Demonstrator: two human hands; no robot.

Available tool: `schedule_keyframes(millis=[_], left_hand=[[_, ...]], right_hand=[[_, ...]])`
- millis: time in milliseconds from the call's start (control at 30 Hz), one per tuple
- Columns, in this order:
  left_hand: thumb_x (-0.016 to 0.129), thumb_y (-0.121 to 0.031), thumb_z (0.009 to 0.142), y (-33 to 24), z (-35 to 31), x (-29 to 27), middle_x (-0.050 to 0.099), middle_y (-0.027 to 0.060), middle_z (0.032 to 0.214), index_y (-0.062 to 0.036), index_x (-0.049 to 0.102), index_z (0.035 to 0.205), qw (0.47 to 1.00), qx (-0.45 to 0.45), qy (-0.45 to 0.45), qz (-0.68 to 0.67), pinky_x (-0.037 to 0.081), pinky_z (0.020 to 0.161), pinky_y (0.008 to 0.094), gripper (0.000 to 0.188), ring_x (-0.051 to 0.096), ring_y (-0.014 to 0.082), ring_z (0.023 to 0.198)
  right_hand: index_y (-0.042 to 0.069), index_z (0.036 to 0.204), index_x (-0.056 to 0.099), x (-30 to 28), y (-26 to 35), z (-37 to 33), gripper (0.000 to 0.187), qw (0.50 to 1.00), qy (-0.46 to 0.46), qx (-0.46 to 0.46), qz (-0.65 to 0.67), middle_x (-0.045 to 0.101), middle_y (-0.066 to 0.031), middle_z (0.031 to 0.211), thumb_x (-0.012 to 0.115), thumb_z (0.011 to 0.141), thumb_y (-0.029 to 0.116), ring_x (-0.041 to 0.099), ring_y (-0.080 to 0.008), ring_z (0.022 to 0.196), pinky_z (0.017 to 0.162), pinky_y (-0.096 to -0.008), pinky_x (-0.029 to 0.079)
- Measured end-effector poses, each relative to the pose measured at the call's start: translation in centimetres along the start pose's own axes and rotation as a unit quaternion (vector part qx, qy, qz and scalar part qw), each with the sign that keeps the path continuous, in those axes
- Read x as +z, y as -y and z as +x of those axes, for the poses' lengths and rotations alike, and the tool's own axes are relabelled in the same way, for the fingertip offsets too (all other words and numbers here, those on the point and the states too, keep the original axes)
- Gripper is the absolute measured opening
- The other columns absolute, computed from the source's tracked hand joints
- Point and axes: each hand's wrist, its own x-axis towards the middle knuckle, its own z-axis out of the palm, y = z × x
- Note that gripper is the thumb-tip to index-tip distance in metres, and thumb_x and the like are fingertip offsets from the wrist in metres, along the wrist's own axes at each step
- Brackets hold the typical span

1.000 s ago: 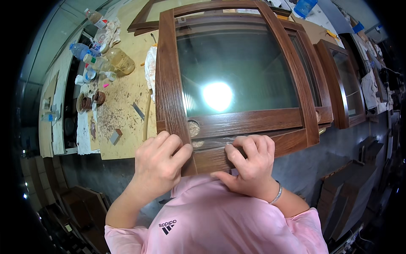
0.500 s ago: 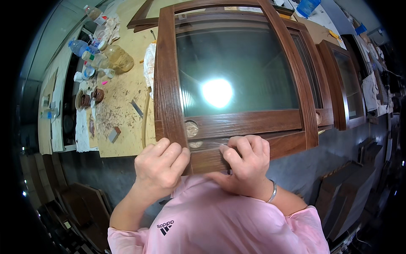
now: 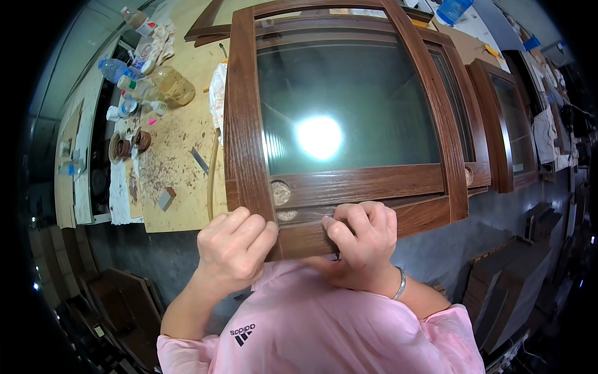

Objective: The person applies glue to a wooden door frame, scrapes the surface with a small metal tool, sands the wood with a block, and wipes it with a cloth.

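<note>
A brown wooden cabinet door frame (image 3: 244,118) lies flat in front of me, with its near rail toward my body. My left hand (image 3: 235,249) is closed around the near left corner of it. My right hand (image 3: 363,240) grips the same near rail farther right, fingers bent over the top and thumb below the edge. Inside the frame shows a dark glass pane (image 3: 349,93) with a bright light reflected in it. Round pale recesses (image 3: 281,193) appear near the lower left corner. My palms and the frame's underside are hidden.
Left on the stained worktop (image 3: 180,206) are a jug of yellowish liquid (image 3: 173,85), several bottles, brown-stained cups (image 3: 142,139), a scraper blade (image 3: 200,160) and a small block (image 3: 167,198). More glazed doors (image 3: 514,131) stand to the right. Dark panels (image 3: 517,287) are stacked below right.
The door frame and my hands appear shifted very slightly left, together with the worktop. Both hands keep the same grip.
</note>
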Motion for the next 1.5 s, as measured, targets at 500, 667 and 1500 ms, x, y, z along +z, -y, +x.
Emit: schedule_keyframes(millis=[500,667,1500], left_hand=[[0.067,-0.007,0.058,-0.2,0.1,-0.2,0.05,0.0035,0.07,-0.0035,0.069,0.087,1.0,0.0,0.004,-0.007,0.036,0.049,0.0345,0.029,0.051,0.0211,0.059],[0.067,-0.007,0.057,-0.2,0.0,0.0,0.05,0.0039,0.07,-0.0036,0.069,0.087,1.0,0.0,-0.012,-0.007,0.038,0.049,0.0347,0.03,0.051,0.0216,0.059],[0.071,0.005,0.06,-1.1,-0.1,-0.5,0.056,0.0084,0.071,-0.0019,0.069,0.087,0.998,-0.042,-0.012,-0.033,0.043,0.052,0.0381,0.027,0.056,0.0264,0.061]], right_hand=[[0.013,0.091,0.066,0.1,0.0,0.1,0.049,1.0,-0.007,-0.002,0.003,0.061,-0.0001,0.095,0.079,0.062,0.052,0.058,-0.0251,0.092,0.081,-0.0423,0.041],[0.012,0.089,0.067,0.1,-0.2,0.2,0.052,1.0,-0.017,-0.021,-0.007,0.062,-0.0005,0.093,0.079,0.062,0.056,0.057,-0.0249,0.088,0.079,-0.0413,0.041],[0.011,0.089,0.068,0.4,-0.5,0.1,0.052,0.998,-0.036,-0.049,-0.008,0.062,-0.0022,0.092,0.08,0.063,0.054,0.057,-0.0262,0.086,0.079,-0.0413,0.042]])
